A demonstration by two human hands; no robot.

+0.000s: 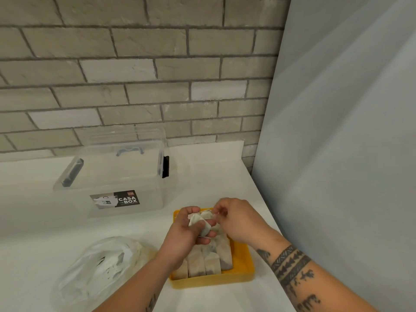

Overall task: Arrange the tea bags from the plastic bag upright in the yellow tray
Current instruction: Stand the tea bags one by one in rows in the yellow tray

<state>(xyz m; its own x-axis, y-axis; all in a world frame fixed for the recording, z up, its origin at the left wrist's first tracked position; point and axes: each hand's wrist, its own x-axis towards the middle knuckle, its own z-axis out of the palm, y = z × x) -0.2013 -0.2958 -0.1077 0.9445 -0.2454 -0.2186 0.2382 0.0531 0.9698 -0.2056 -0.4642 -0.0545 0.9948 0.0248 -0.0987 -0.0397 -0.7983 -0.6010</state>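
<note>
A left hand (186,230) grips loose tea bags (199,221) above a yellow tray (244,264) of upright tea bags (210,262); the right hand (236,218) pinches one. Plastic bag (101,266) lies left.

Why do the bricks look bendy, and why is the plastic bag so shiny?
Head view: the wide lens bows the brick wall lines near the edges. Head view: the crinkly clear plastic bag catches soft white glare. Head view: the tea bags in the left hand look slightly smeared.
</note>
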